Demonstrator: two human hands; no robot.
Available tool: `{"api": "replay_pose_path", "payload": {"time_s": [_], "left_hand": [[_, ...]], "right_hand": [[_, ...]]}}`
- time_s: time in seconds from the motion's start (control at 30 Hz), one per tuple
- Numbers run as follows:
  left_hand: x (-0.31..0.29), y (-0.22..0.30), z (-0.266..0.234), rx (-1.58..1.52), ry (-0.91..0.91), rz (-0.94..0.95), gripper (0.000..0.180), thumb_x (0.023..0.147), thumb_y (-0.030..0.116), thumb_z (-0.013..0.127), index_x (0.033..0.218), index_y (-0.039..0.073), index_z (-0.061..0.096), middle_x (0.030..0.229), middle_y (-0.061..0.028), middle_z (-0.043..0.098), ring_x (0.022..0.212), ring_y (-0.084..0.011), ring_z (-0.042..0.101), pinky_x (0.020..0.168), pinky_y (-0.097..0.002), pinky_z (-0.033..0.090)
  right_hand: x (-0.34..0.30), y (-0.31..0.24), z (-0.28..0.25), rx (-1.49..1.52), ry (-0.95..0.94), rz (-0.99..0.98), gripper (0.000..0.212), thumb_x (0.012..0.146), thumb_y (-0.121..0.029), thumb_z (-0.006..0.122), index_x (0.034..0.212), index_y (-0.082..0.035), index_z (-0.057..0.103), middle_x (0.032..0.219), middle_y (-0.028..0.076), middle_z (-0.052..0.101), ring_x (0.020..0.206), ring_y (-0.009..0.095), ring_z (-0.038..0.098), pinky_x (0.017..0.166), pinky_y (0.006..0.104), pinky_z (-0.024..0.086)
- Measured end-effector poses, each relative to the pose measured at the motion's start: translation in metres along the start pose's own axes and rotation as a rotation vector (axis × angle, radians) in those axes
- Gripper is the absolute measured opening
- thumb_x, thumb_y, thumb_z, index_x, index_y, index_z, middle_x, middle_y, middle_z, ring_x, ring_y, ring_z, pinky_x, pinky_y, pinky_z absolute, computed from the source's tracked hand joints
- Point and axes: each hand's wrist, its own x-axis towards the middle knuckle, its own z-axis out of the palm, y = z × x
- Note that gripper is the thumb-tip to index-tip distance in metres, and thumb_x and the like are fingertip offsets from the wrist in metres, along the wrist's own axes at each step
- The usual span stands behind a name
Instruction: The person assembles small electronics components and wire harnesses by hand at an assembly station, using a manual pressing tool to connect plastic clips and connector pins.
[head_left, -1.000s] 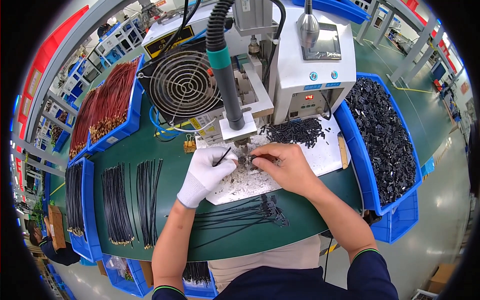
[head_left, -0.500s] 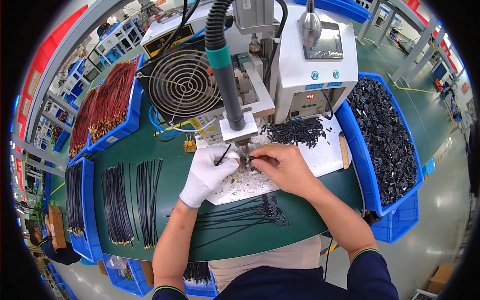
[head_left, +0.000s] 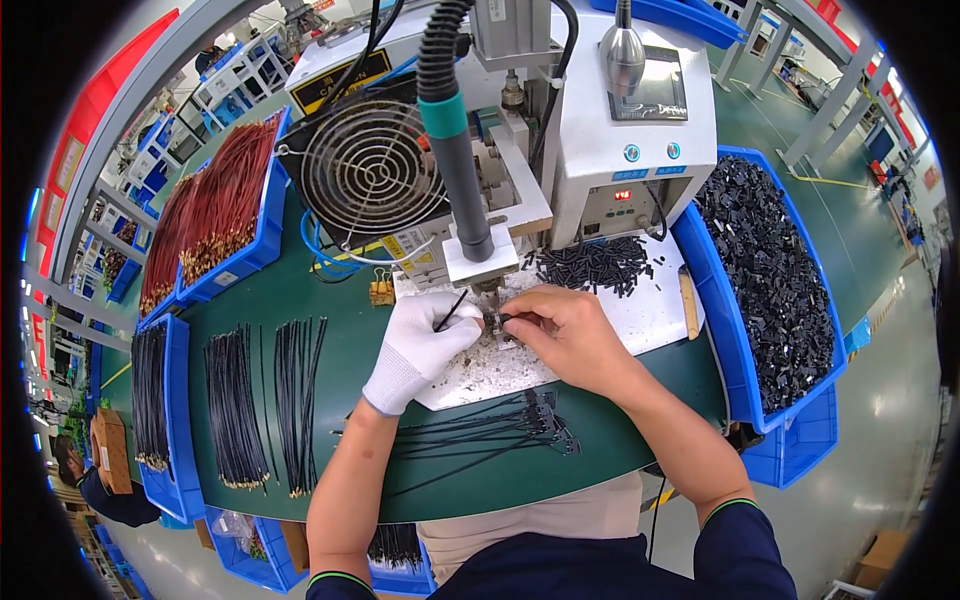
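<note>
In a white glove, my left hand (head_left: 425, 345) is closed around a thin black cable (head_left: 451, 310), whose end sticks up past the fingers. My bare right hand (head_left: 568, 335) pinches what looks like a small black piece, mostly hidden by the fingertips. Both hands meet just under the nozzle of a bench machine (head_left: 482, 262), over a speckled white plate (head_left: 470, 385). A heap of short black tubes (head_left: 598, 265) lies behind my right hand. Finished-looking black cables with flat black ends (head_left: 530, 425) lie in front of the plate.
Bundles of black cables (head_left: 235, 405) lie at left, beside a blue bin of black cables (head_left: 180, 420) and one of red cables (head_left: 240, 240). On the right stands a blue bin of small black parts (head_left: 765, 290). A round fan guard (head_left: 375, 172) and a wooden-handled tool (head_left: 688, 302) flank the plate.
Both hands stay almost in place under the nozzle, with only slight finger shifts. The small dark piece at my right fingertips is less visible now.
</note>
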Motion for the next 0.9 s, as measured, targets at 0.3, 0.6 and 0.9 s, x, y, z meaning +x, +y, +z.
{"api": "replay_pose_path", "payload": {"time_s": [0.3, 0.6, 0.9], "left_hand": [[-0.0011, 0.0018, 0.0020, -0.058, -0.005, -0.027, 0.014, 0.099, 0.010, 0.080, 0.100, -0.004, 0.081, 0.082, 0.0032, 0.071, 0.076, -0.0033, 0.056, 0.069, -0.0253, 0.047], [0.0000, -0.0022, 0.0028, 0.001, 0.014, 0.016, 0.018, 0.099, 0.011, 0.080, 0.092, -0.004, 0.076, 0.075, 0.0030, 0.064, 0.074, -0.0040, 0.051, 0.067, -0.0279, 0.044], [0.0006, 0.0004, 0.0049, -0.003, 0.028, 0.023, 0.024, 0.099, 0.013, 0.081, 0.088, -0.005, 0.070, 0.072, 0.0036, 0.055, 0.072, -0.0044, 0.046, 0.064, -0.0291, 0.041]], "right_hand": [[-0.0008, -0.0003, 0.0000, -0.014, 0.012, -0.013, 0.021, 0.100, -0.005, 0.083, 0.120, 0.002, 0.083, 0.103, 0.013, 0.081, 0.083, 0.020, 0.074, 0.076, 0.0328, 0.060], [0.0006, -0.0001, -0.0007, -0.033, 0.014, -0.044, 0.023, 0.099, -0.006, 0.084, 0.119, 0.004, 0.082, 0.103, 0.014, 0.081, 0.083, 0.022, 0.075, 0.076, 0.0338, 0.060], [-0.0001, 0.0011, -0.0007, -0.020, 0.010, -0.021, 0.023, 0.100, -0.006, 0.084, 0.120, 0.004, 0.082, 0.106, 0.015, 0.082, 0.085, 0.023, 0.076, 0.077, 0.0343, 0.061]]}}
